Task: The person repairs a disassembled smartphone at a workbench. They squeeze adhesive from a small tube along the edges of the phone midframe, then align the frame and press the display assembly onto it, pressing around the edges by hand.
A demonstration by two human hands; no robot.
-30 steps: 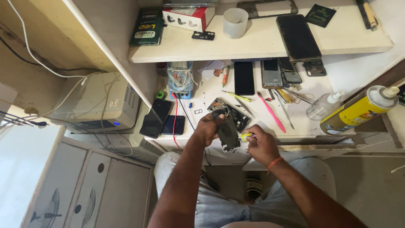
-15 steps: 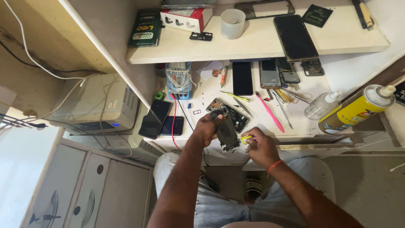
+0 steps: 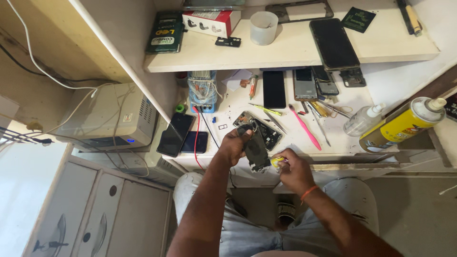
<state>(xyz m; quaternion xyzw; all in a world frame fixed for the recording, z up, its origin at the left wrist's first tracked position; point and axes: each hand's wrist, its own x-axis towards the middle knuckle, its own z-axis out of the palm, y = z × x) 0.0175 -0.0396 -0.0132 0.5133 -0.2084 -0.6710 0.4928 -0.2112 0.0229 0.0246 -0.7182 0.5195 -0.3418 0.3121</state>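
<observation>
Barely shifted in a second: an opened phone held over the bench edge, a small tool at its lower end.

Still gripped in the left hand, the dark opened phone hangs tilted just above the near edge of the bench, fingers wrapped round its upper part. The right hand remains at the phone's lower end, fingers pinching a small yellow-handled tool against it, so the work appears to stay on one spot. Behind lie a second opened handset, a pink pry tool, a blue multimeter and a yellow spray can.
</observation>
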